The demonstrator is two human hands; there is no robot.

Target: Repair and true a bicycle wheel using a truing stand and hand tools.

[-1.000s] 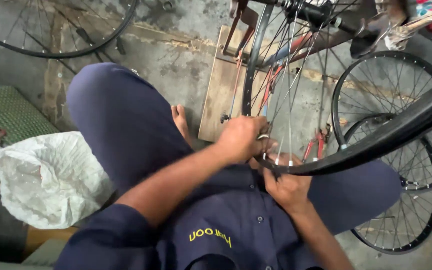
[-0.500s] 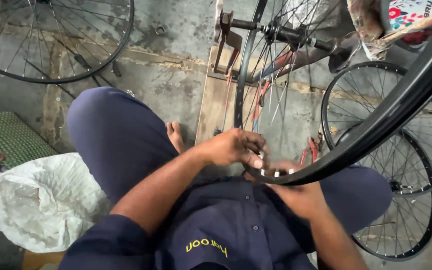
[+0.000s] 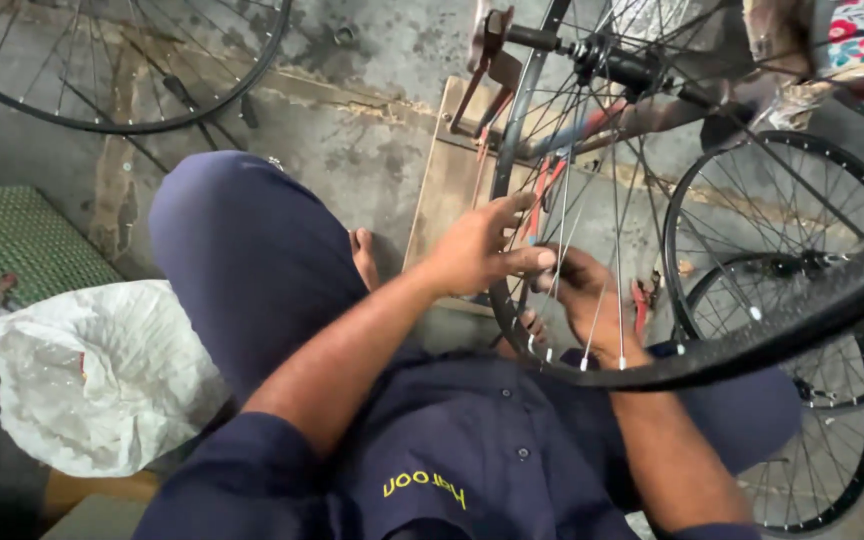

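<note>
A black bicycle wheel rim [image 3: 712, 365] with thin silver spokes [image 3: 564, 215] stands upright in front of me, its hub [image 3: 614, 66] on a metal stand. My left hand [image 3: 474, 252] reaches in from the left, thumb and fingers pinched on a spoke just above the rim's lower arc. Opposite it, my right hand [image 3: 588, 300] is in among the spokes and grips the same spoke, fingertips touching the left thumb. My knees in dark blue trousers [image 3: 242, 250] flank the wheel.
A wooden board [image 3: 452, 175] lies under the stand on the concrete floor. Red-handled pliers [image 3: 642, 305] lie beside my right hand. More spoked wheels are at top left [image 3: 152, 120] and right [image 3: 832, 440]. A white plastic bag [image 3: 102, 375] and a green mat [image 3: 22, 245] are at left.
Both hands have risen from the rim's lower edge to higher up the spokes. My left fingers have spread out more, and the view has tilted up slightly.
</note>
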